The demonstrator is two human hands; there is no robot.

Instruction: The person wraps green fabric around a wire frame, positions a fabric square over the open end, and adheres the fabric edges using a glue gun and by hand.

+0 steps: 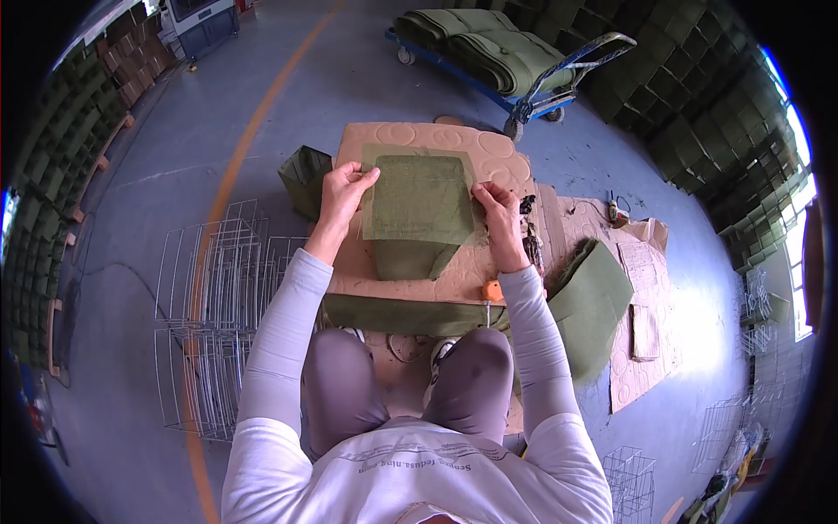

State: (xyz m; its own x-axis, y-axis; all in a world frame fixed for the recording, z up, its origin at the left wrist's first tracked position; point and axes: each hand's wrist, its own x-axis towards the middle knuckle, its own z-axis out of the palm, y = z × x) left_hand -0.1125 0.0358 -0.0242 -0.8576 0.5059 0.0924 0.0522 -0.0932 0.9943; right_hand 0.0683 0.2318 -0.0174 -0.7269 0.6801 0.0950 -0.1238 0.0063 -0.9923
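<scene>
A square sheet of green fabric (419, 214) with a paler border is held up in front of me. My left hand (346, 188) pinches its left edge between thumb and fingers. On the opposite side, my right hand (500, 214) pinches the right edge. Just under the sheet lies a green fabric piece (406, 265), partly hidden by it, on the cardboard (349, 271). Near my right wrist is an orange-handled tool (492, 291) with a thin metal shaft. A folded green fabric strip (410, 316) lies along the cardboard's near edge, in front of my knees.
Wire frames (209, 323) stand on the floor at my left, beside a green fabric box (305, 182). To the right are a loose green fabric sheet (589, 301) and flattened cardboard (624, 380). A blue cart (489, 83) carries folded green fabric. Stacked green boxes (690, 79) line the sides.
</scene>
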